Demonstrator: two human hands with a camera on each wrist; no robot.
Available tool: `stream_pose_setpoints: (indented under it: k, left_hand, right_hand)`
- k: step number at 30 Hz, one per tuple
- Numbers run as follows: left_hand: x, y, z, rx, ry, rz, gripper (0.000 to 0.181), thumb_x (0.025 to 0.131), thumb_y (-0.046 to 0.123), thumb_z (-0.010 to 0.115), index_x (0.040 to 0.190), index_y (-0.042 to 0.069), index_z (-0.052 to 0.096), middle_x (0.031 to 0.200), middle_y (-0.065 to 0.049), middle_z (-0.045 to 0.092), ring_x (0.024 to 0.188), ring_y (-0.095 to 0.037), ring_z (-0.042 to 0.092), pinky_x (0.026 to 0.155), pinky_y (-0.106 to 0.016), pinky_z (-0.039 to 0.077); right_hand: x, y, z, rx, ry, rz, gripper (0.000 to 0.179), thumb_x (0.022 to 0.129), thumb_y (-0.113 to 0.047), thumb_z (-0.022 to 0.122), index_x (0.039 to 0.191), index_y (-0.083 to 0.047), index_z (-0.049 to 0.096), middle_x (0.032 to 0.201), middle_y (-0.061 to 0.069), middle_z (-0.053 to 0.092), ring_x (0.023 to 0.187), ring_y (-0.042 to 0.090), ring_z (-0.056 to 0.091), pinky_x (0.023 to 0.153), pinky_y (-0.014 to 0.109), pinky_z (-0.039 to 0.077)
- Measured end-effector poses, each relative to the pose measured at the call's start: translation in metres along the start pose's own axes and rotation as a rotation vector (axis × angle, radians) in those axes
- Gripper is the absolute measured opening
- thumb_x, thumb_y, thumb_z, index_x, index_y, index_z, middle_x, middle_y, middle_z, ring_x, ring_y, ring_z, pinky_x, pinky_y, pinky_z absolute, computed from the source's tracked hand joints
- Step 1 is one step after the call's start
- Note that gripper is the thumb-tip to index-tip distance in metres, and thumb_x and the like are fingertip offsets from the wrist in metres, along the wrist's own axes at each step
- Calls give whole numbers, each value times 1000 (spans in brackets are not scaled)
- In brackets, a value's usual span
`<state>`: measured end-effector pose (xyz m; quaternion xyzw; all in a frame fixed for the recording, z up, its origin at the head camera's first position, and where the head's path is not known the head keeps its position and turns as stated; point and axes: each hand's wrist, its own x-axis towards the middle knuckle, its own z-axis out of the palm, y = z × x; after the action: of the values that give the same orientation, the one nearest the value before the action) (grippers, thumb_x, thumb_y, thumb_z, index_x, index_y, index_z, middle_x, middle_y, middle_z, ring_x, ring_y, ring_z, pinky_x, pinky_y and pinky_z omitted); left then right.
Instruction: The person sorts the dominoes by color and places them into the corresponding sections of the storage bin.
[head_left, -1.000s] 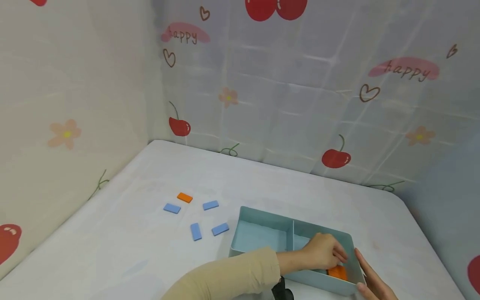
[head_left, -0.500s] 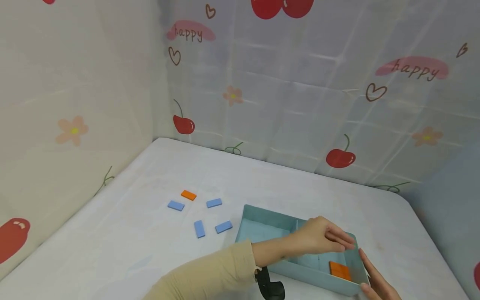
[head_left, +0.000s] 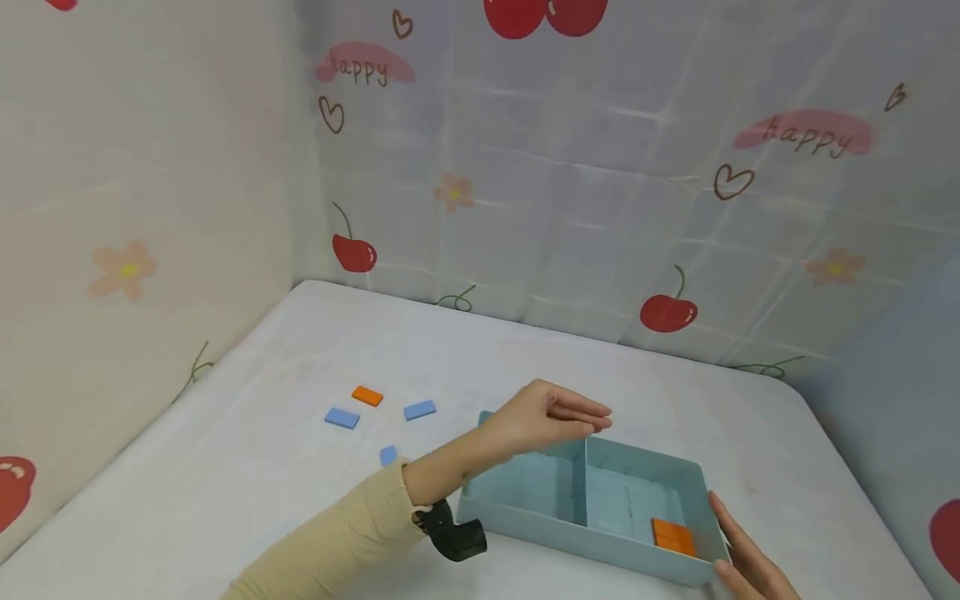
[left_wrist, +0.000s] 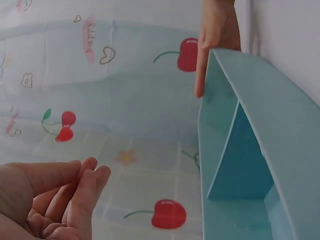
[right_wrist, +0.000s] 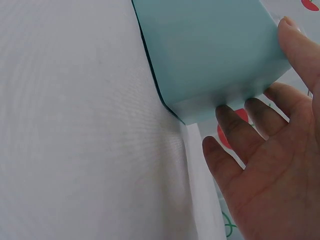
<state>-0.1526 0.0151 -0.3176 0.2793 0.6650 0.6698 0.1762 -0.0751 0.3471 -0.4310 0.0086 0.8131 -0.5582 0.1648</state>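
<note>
A pale teal box point(head_left: 540, 537) with a divider stands on the white table. In its right compartment, orange rectangular pieces point(head_left: 673, 537) lie side by side against the near wall. Over the box's left part hovers my left hand point(head_left: 543, 417), fingers extended and thumb near them; the left wrist view shows nothing held in this hand point(left_wrist: 60, 200). At the box's right end, my right hand point(head_left: 750, 554) touches the outside. The right wrist view has its spread fingers point(right_wrist: 235, 125) against the end wall and the thumb at another edge.
Left of the box lie a loose orange piece point(head_left: 367, 396) and blue pieces point(head_left: 342, 417), one partly covered by the sleeve point(head_left: 337, 533). A patterned curtain point(head_left: 540, 208) rises behind the table. A black strap mount point(head_left: 453, 533) sits on the left wrist.
My left hand has lifted out of the right compartment and moved left, leaving the orange pieces there in view. My right hand stays at the box's end.
</note>
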Motion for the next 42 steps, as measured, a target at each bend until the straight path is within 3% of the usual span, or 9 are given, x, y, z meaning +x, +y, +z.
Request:
stream_pose_setpoints:
  k: [4,6,8,13,17,29,33,38,42]
  left_hand:
    - [-18,1,-34,55,28,13,30,90,1,60,120,-4,61,111,-10,65,104,-21,61,84,-28,49]
    - [-29,0,-55,91,46,13,32,91,3,60,122,-4,60,114,-11,64,107,-23,59,85,-30,49]
    - [-41,-5,-77,126,80,6,34,91,6,61,123,-3,59,115,-10,64,107,-21,59,87,-31,48]
    - [-70,-20,-126,182,185,-46,38,90,10,63,125,-3,57,116,-11,63,111,-26,57,90,-34,46]
    - [-90,-31,-154,203,260,-91,40,90,12,64,127,-1,56,118,-10,62,113,-26,55,93,-35,43]
    - [-130,-66,-218,270,361,-92,46,91,16,63,132,-2,51,126,-14,56,118,-25,51,90,-19,41]
    - [-138,-78,-234,284,330,-122,47,92,13,62,134,-3,48,128,-16,54,122,-32,46,94,-23,39]
    - [-142,-101,-249,337,261,-156,54,90,12,64,137,-4,43,131,-17,51,126,-33,40,103,-43,31]
    - [-144,-112,-253,379,225,-168,57,88,7,65,138,-4,42,130,-17,52,124,-32,43,102,-44,30]
  right_hand:
    - [0,0,0,-61,7,-64,70,101,-25,44,148,0,-2,151,23,-9,129,55,5,97,60,17]
    - [-1,0,0,-93,16,-91,68,101,-22,43,148,2,0,151,24,-6,129,55,7,100,47,29]
    - [-1,0,-1,-101,23,-98,68,101,-22,43,148,2,0,151,23,-5,129,54,8,99,43,29]
    - [-3,0,-2,-81,34,-80,69,101,-23,44,148,2,1,151,23,-5,129,54,8,96,55,22]
    - [-1,-1,-1,-48,28,-52,70,100,-25,45,149,-1,0,151,23,-6,130,54,7,97,60,24]
    - [1,5,-3,140,-31,22,79,98,-31,47,148,-6,-9,150,19,-18,129,55,-4,94,69,23]
    - [2,6,-4,130,-20,12,77,99,-31,46,149,-6,-8,151,20,-16,129,55,-2,94,70,21]
    - [1,5,-4,131,-15,21,78,98,-31,47,149,-6,-8,151,20,-16,129,56,-2,93,70,22]
    - [1,6,-5,157,-34,36,80,98,-33,47,148,-7,-10,150,19,-20,129,56,-4,94,69,24]
